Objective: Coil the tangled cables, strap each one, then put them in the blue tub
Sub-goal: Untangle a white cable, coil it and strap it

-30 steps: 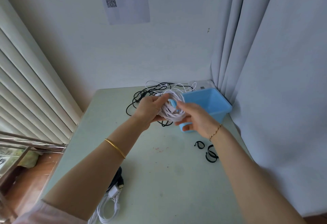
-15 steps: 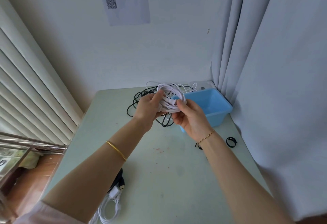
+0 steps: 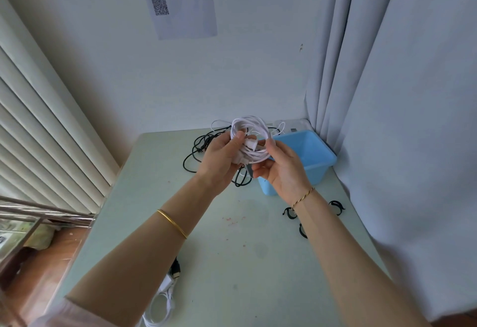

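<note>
Above the far half of the counter, I see both hands raised with a coiled white cable held between them, clear of the surface. The left hand grips the coil's left side, fingers curled round the loops and the thumb pressed on top. The right hand, palm turned toward the camera, pinches the coil's right side between thumb and fingertips. A white plug end sits across the middle of the loops, between the two thumbs.

Just behind the right hand stands the blue tub, on the counter's far right corner near the curtain. Behind and below the left hand, a tangle of black cable lies on the counter, with thin white wire mixed into it at the back.

From my seat I count three black straps lying on the counter in front of the tub, curled into loops, two of them partly hidden by the right forearm. At the near edge, beside the left forearm, another white cable lies in loose loops with a black plug just past it. A gold bangle circles the left forearm and a thin bracelet the right wrist. A printed sheet with a square code hangs on the wall.
</note>
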